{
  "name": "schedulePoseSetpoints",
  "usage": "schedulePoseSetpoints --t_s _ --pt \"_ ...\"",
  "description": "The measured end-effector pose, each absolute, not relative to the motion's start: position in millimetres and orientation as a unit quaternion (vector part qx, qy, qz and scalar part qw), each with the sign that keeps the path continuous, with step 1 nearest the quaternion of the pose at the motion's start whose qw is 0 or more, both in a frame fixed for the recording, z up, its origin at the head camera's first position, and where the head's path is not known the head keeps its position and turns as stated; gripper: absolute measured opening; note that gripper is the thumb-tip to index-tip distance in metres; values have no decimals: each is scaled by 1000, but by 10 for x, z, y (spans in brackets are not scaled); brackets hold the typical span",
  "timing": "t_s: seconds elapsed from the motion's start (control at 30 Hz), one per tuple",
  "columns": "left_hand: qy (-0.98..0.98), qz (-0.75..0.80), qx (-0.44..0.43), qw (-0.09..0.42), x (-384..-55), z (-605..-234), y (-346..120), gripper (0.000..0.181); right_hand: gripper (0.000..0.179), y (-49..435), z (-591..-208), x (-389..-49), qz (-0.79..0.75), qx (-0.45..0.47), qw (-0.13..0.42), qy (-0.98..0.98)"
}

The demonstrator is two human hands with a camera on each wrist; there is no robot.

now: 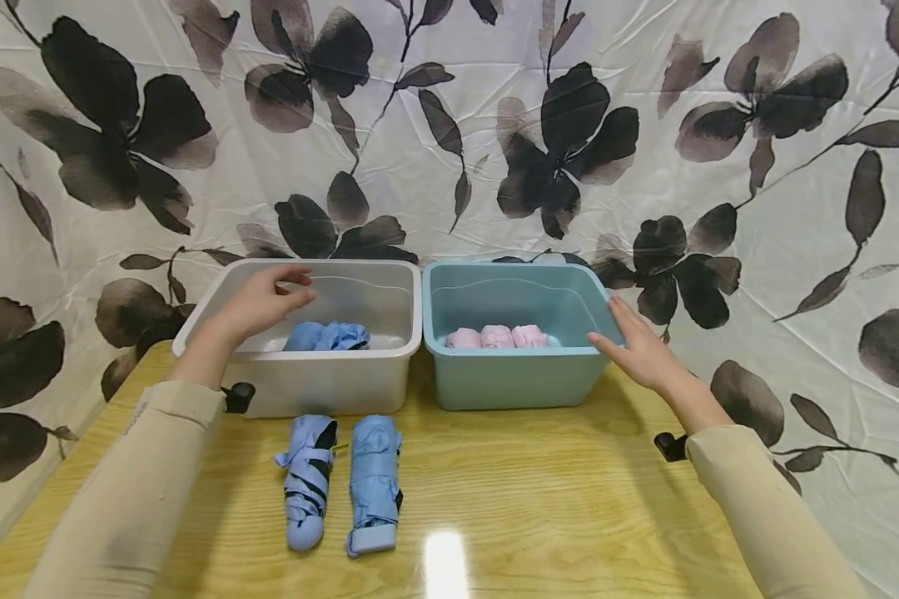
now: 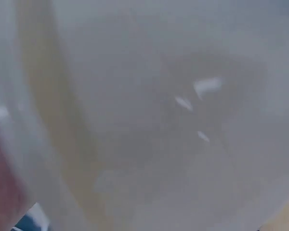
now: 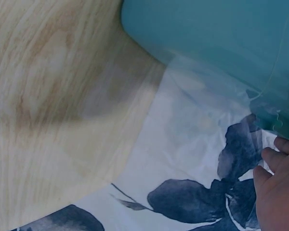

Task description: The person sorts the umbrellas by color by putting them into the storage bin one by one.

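- One table (image 1: pixel 539 499) carries two adjoining bins: white bin (image 1: pixel 330 384) left, teal bin (image 1: pixel 517 379) right.
- Two folded blue umbrellas (image 1: pixel 375 482) lie on the table, in front of the white bin.
- Left hand (image 1: pixel 260 303) hovers over the white bin, fingers loosely bent, pinching nothing. Right hand (image 1: pixel 642 351) rests on the teal rim, fingers extended.
- Blue bundles (image 1: pixel 326 336) sit in white, three pink bundles (image 1: pixel 497 336) in teal.
- Reads as colour sorting, midway; next move probably calls for grasping an umbrella.
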State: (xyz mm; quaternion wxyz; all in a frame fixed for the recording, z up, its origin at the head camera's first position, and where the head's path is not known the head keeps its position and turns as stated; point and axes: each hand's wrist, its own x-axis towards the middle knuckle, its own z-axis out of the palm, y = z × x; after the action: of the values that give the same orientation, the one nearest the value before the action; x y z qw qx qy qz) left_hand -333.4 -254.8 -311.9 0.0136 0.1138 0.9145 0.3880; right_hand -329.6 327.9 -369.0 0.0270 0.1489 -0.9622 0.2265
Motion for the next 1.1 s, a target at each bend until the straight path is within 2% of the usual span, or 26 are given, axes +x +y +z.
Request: schedulePoseSetpoints --t_s 0.37,0.67,0.87,1.1 --pt "907 385 149 -86 -2633 -3134 -2352 57 89 3286 -3686 -3273 228 153 27 -961" --pt "867 422 206 -167 -2110 -3438 -2242 43 90 3279 -3696 -3272 230 159 27 -960" --pt "856 431 224 -178 -1891 -3738 -2240 45 89 3292 -3712 -3278 233 160 30 -959" --pt "871 423 210 -134 -1793 -4058 -2328 42 90 3279 -3714 -3282 235 161 33 -958"
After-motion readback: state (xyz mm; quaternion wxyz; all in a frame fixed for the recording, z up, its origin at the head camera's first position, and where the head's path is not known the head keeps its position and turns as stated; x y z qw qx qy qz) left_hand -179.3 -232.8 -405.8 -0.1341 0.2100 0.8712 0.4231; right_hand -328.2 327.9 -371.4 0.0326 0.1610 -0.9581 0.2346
